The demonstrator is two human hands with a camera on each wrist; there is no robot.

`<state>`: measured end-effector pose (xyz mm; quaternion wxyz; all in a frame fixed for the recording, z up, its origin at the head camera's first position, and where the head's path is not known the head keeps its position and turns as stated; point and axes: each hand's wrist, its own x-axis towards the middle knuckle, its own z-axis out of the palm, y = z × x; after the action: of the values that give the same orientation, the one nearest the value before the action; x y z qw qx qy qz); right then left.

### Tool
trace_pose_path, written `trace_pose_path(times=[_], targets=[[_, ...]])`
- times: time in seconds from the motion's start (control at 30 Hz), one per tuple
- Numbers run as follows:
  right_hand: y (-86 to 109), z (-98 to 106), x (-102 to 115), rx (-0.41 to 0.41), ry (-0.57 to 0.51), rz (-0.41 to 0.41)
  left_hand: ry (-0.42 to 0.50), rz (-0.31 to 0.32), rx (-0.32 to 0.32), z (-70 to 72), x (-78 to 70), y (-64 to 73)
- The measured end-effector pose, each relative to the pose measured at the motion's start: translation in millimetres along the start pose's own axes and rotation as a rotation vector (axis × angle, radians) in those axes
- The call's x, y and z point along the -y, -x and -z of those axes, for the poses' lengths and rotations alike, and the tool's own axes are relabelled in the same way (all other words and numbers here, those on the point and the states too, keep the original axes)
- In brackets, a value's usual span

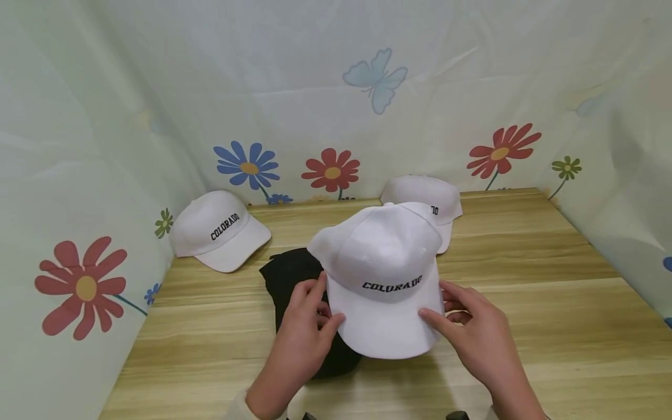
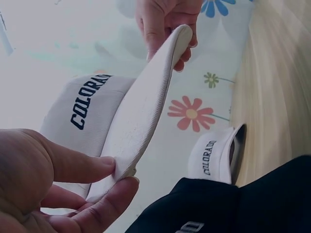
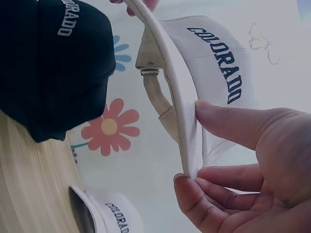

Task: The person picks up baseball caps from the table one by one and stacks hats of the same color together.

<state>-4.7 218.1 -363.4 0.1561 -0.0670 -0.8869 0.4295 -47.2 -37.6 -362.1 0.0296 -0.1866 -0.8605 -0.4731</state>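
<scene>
A white baseball cap (image 1: 385, 256) with dark COLORADO lettering is held up above the table, its brim toward me. My left hand (image 1: 304, 329) pinches the left edge of the brim between thumb and fingers. On the opposite edge, my right hand (image 1: 475, 332) pinches the brim in the same way. The right wrist view shows the back strap (image 3: 158, 94) with its metal buckle under the cap. Behind and left of the held cap lies a black cap (image 1: 294, 280), partly covered by it and by my left hand; pale lettering (image 3: 68, 19) shows on its front.
Another white COLORADO cap (image 1: 215, 227) sits at the table's back left corner. A third white cap (image 1: 420, 195) stands at the back, partly hidden behind the held one. The wooden table (image 1: 551, 280) is bounded by a flower-printed curtain (image 1: 294, 87) at the back and sides.
</scene>
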Motion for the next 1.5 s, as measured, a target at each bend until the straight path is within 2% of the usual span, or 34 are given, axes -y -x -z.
trace_pose_path(times=[0.2, 0.4, 0.7, 1.07, 1.27, 1.5], targets=[[0.8, 6, -9, 0.003, 0.017, -0.042, -0.036, -0.019, 0.017, -9.6, -1.2, -1.2], [2.9, 14, -16, 0.035, 0.049, -0.108, -0.032, 0.007, 0.058, -17.8, -2.7, -2.8], [3.5, 24, -29, 0.079, 0.092, -0.166, -0.014, 0.033, 0.108, -31.7, -2.2, -5.7], [5.8, 37, -45, 0.143, 0.156, -0.266, -0.054, -0.028, 0.129, -54.0, -1.7, -13.1], [6.2, 42, -56, 0.152, 0.179, -0.286, -0.102, -0.059, 0.153, -68.1, 1.4, -16.0], [5.1, 45, -62, 0.176, 0.189, -0.309, -0.113, -0.054, 0.189, -80.9, 4.6, -17.5]])
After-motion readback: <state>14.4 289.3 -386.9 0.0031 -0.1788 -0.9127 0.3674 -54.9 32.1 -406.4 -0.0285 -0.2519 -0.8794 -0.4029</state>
